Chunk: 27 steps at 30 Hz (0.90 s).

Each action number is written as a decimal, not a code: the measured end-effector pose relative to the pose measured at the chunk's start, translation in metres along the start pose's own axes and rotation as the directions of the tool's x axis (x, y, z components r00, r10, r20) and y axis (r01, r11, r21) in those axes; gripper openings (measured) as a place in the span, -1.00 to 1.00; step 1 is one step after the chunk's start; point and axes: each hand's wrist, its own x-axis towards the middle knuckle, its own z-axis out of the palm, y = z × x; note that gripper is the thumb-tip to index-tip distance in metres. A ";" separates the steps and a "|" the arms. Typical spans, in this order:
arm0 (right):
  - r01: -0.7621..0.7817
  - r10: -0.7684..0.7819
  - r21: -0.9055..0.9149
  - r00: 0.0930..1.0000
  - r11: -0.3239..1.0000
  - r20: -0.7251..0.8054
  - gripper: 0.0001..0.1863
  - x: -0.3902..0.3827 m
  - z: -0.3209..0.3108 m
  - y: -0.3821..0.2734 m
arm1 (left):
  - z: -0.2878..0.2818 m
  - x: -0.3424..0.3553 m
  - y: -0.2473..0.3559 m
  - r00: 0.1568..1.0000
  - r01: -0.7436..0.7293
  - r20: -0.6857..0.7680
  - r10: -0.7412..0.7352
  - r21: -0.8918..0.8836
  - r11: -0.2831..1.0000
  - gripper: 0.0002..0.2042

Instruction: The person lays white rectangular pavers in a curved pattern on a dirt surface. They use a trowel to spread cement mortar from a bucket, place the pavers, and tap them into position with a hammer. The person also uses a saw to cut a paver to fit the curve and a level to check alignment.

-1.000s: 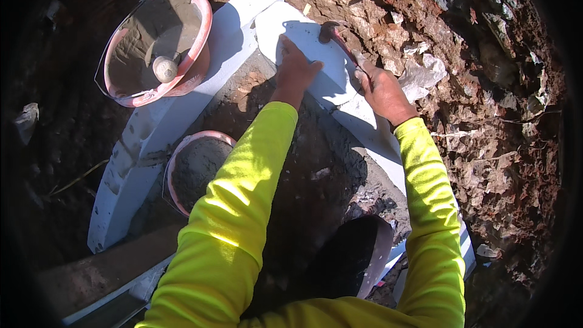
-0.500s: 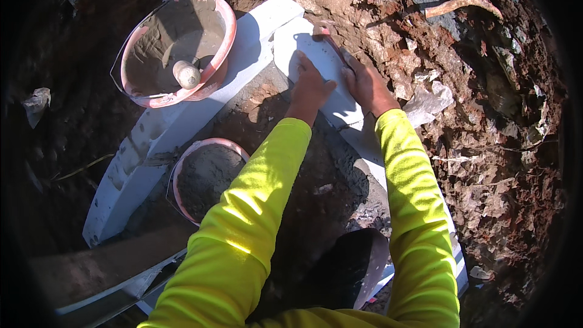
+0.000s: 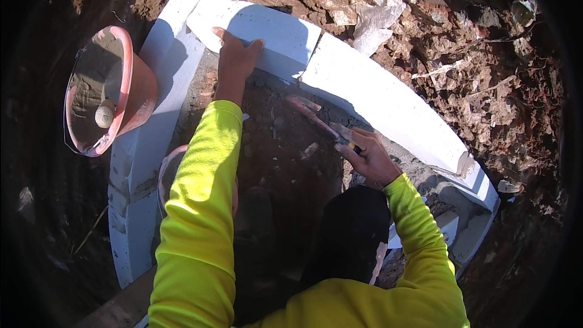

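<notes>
My left hand (image 3: pixel 235 61) lies against the inner face of a pale block (image 3: pixel 267 27) at the far end, its fingers and thumb spread apart. My right hand (image 3: pixel 370 157) is closed around the handle of a hammer (image 3: pixel 311 116). The hammer's reddish, mortar-smeared head points up and left, just inside the row of blocks and apart from them. A longer pale block (image 3: pixel 388 100) adjoins the first one on the right, with a narrow joint between them.
A reddish bucket (image 3: pixel 138 94) of mortar with a rounded handle (image 3: pixel 105 114) inside tilts beside the left block (image 3: pixel 164 61). My left forearm partly hides a second bucket (image 3: pixel 164 173). Rough earth (image 3: pixel 461 97) rises beyond the blocks; a torn pale sheet (image 3: pixel 373 24) lies there.
My right hand has brought the hammer back from the block's far side to inside the row. My left hand stays at the block. The view has swung right.
</notes>
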 end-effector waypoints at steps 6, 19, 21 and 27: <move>-0.067 0.047 -0.255 0.995 0.965 -0.085 -0.50 -0.079 0.075 0.117 | 0.008 0.015 -0.006 0.998 -0.056 0.008 0.056 0.078 0.995 0.13; -0.049 0.519 0.756 0.756 0.653 -0.399 -0.68 -0.217 0.054 0.096 | -0.015 0.057 -0.059 0.987 -0.157 -0.028 0.157 -0.006 0.988 -0.01; -0.099 0.609 0.723 0.624 0.684 -0.490 -0.53 -0.251 0.060 0.094 | 0.010 0.017 -0.043 0.991 -0.111 -0.076 0.108 -0.048 0.993 -0.04; -0.117 0.720 0.767 0.455 0.631 -0.523 -0.76 -0.266 0.059 0.091 | 0.033 -0.002 0.011 0.836 -0.387 -0.206 0.509 0.437 0.812 -0.13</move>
